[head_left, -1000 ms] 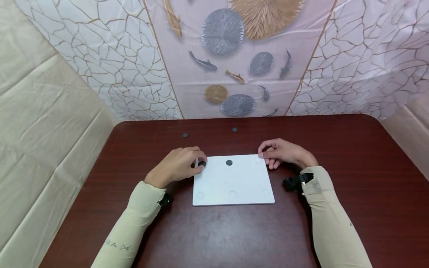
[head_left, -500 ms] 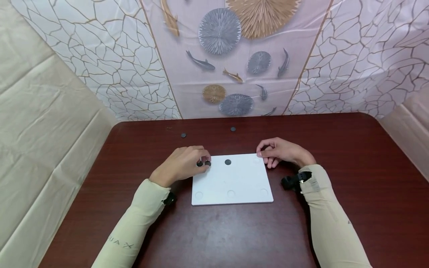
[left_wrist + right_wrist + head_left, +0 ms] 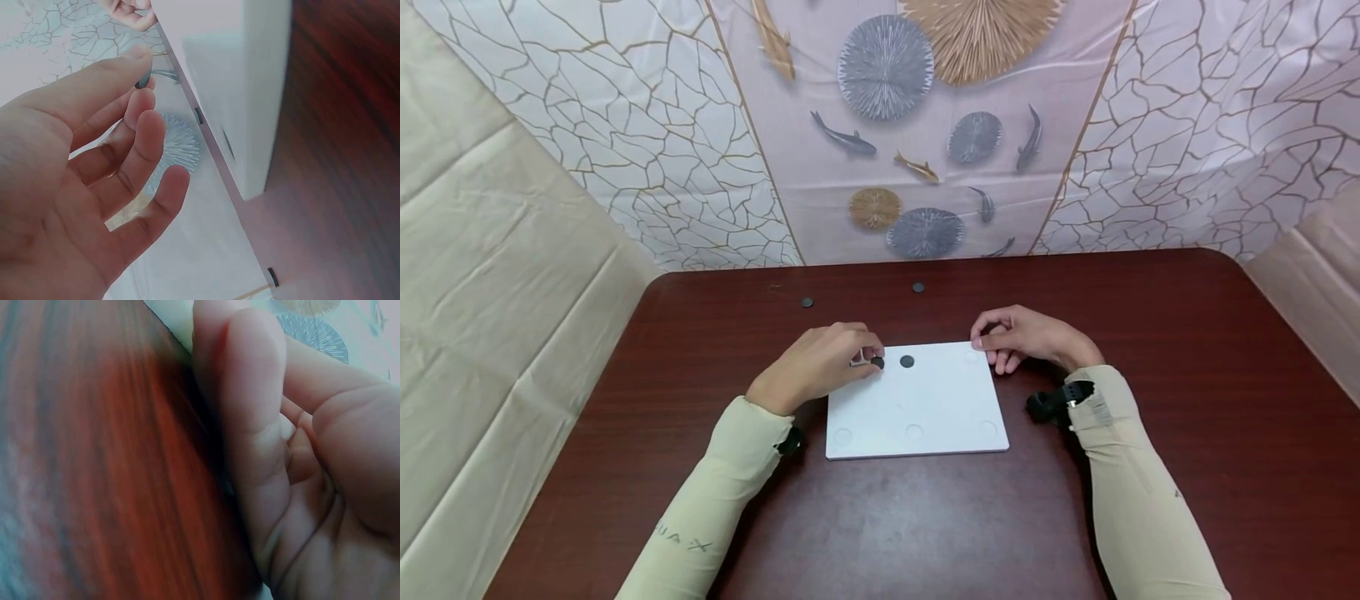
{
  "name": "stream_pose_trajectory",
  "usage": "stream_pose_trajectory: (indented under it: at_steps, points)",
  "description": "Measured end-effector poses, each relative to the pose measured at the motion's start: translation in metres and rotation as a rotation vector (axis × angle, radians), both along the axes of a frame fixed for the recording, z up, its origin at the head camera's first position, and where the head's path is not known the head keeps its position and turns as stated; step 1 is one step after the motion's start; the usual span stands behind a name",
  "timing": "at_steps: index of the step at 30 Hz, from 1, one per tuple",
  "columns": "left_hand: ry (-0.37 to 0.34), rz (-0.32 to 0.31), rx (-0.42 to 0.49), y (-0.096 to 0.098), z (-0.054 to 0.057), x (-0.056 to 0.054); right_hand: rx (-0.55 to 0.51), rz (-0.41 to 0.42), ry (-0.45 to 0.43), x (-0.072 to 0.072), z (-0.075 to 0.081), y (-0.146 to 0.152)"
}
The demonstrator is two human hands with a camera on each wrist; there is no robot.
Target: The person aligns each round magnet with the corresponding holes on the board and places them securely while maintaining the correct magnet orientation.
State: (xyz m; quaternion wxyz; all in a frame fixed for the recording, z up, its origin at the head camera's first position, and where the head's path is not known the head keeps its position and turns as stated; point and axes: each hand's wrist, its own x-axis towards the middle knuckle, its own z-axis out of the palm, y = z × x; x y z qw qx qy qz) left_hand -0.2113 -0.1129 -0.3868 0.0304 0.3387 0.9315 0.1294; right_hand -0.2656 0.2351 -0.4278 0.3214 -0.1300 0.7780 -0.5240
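Note:
In the head view, my left hand [image 3: 820, 362] is over the upper left part of a white board [image 3: 917, 404] with shallow round recesses. It pinches a small dark disc [image 3: 144, 80] between thumb and forefinger, above the board's surface. Another dark disc [image 3: 907, 362] sits at the middle of the board's far edge, just right of those fingertips. The left wrist view shows a dark disc [image 3: 229, 145] near the board's corner, hidden by the hand in the head view. My right hand [image 3: 1033, 337] grips the board's far right corner between thumb and fingers.
Two more dark discs lie on the brown table beyond the board, one at left [image 3: 807, 302] and one near the middle [image 3: 918, 287]. A patterned cloth [image 3: 925, 192] hangs behind the table's far edge. Pale fabric [image 3: 512, 333] covers the left side.
My left hand has moved right with the pinched disc, away from a disc at the board's far left corner and toward the one at middle. My right hand keeps its grip on the board.

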Motion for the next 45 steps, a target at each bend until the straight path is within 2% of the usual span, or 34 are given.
stream_pose_trajectory:
  at_steps: [11,18,31,45]
  points:
    - [0.051,-0.036,-0.060,0.015,0.003,0.000,0.015,-0.008,-0.029,0.002,-0.002,0.002]
    - [0.019,-0.029,-0.057,0.023,0.010,-0.001,0.015,-0.011,-0.023,0.003,-0.003,0.002]
    - [-0.023,-0.012,-0.054,0.040,0.015,-0.007,-0.001,-0.013,-0.023,0.001,-0.003,0.001]
    - [-0.009,-0.030,-0.083,0.056,0.014,-0.012,0.000,-0.004,0.004,-0.001,-0.001,0.001]
